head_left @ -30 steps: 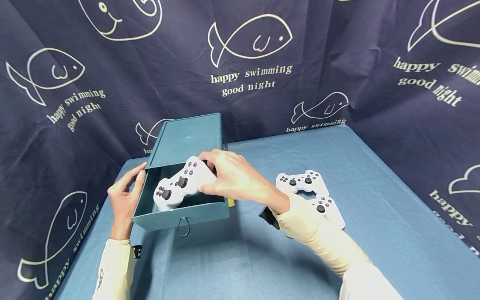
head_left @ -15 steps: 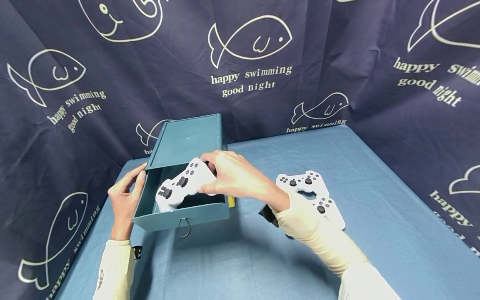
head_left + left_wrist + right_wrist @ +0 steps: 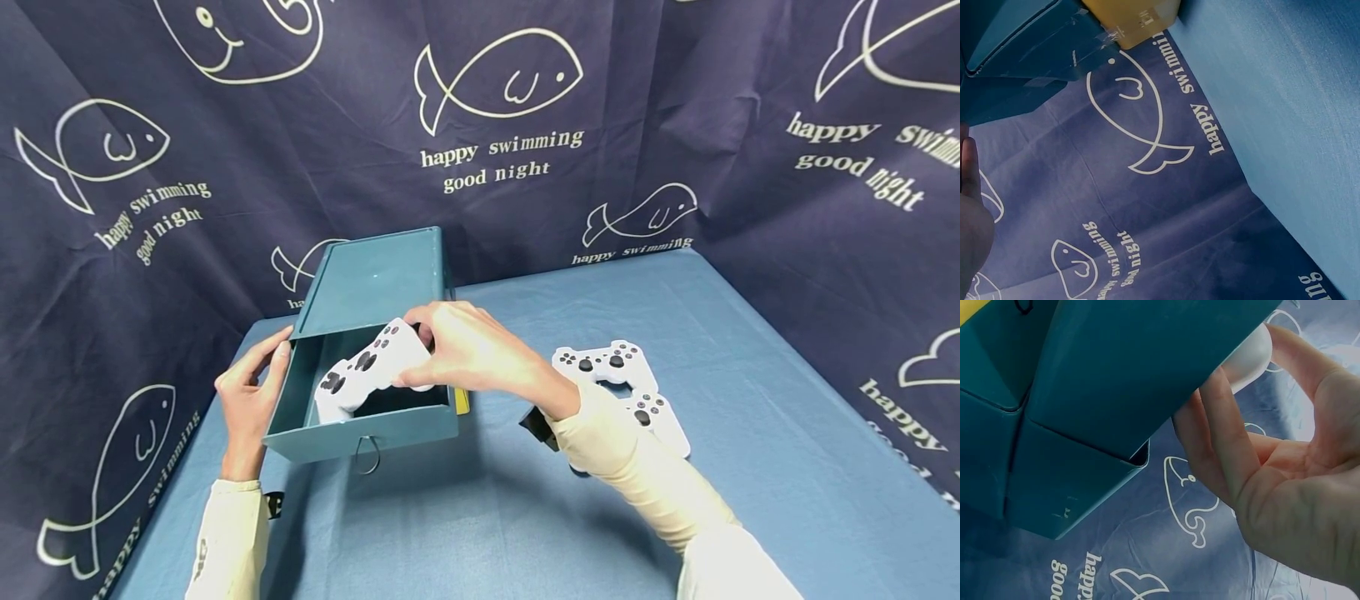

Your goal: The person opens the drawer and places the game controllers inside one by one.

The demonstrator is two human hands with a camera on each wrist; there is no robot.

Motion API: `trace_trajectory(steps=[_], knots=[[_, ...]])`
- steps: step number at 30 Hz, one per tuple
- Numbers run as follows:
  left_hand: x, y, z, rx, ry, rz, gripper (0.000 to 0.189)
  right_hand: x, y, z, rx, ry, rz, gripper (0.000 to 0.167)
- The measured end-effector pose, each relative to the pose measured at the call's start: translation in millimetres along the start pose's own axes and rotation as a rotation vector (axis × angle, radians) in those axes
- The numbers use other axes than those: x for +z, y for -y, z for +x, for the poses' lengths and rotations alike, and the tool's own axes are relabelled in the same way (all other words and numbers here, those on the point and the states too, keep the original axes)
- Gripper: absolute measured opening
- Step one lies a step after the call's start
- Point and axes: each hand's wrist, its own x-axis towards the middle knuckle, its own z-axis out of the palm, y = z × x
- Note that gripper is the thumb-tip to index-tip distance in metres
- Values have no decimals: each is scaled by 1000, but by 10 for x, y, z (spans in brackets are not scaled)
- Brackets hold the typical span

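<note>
My right hand [image 3: 476, 346] grips one end of a white game controller [image 3: 371, 367]. The controller tilts inside the pulled-out teal drawer [image 3: 405, 429], its far end low by the drawer's left front. In the right wrist view, the drawer wall hides most of the controller [image 3: 1252, 359], and the fingers [image 3: 1225, 412] show beside it. My left hand [image 3: 251, 392] rests against the drawer's left side near the teal box [image 3: 378, 271], its fingers mostly straight. Two more white controllers [image 3: 633, 367] lie on the table to the right, partly covered by my right arm.
Under the teal box is a yellow block [image 3: 1138, 19], and a wire ring pull [image 3: 368, 457] hangs from the drawer front. A blue cloth covers the table [image 3: 480, 517]. Dark blue fish-print curtains [image 3: 510, 208] close in the back and sides.
My right hand has shifted the controller slightly right and lower into the drawer. My left hand stays at the drawer's side, and the other two controllers have not moved.
</note>
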Motion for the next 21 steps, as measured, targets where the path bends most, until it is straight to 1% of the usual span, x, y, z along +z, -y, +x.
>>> trace_trajectory(steps=[10, 15, 17, 21], knots=[[-7, 26, -3, 2, -1, -5, 23, 13, -42, 20, -14, 13, 19, 30], [-6, 21, -3, -17, -1, -4, 23, 14, -53, 19, -17, 13, 22, 30], [-6, 14, -3, -24, 1, -1, 23, 11, -56, 15, -9, 13, 24, 35], [-7, 4, 0, -17, 0, 1, 23, 11, -63, -2, 11, 10, 26, 52]])
